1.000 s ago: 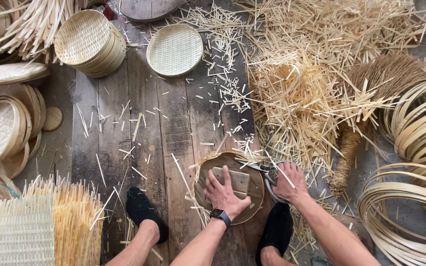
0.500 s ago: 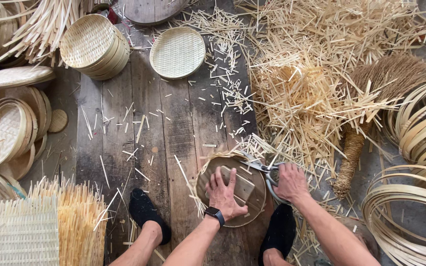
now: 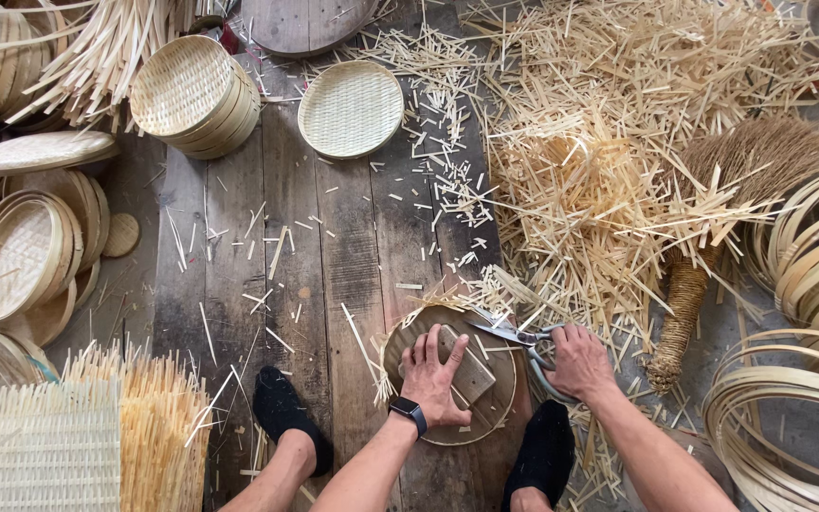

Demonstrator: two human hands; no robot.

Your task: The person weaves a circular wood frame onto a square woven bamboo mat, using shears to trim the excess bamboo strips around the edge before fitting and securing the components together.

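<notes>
Left hand (image 3: 435, 376), fingers spread, presses a small flat wooden block (image 3: 469, 373) onto a round woven bamboo disc (image 3: 485, 410) at the plank floor's (image 3: 334, 246) near edge. Right hand (image 3: 578, 360) grips grey metal scissors (image 3: 514, 333) at the disc's rim. Beyond: 1 round woven tray (image 3: 351, 108), pale bamboo offcuts (image 3: 599, 161).

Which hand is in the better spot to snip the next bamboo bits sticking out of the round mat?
Probably the right hand: it already grips the metal scissors, blades at the round woven bamboo mat's edge. The left hand is busy pressing a flat wooden block onto the mat.
</notes>
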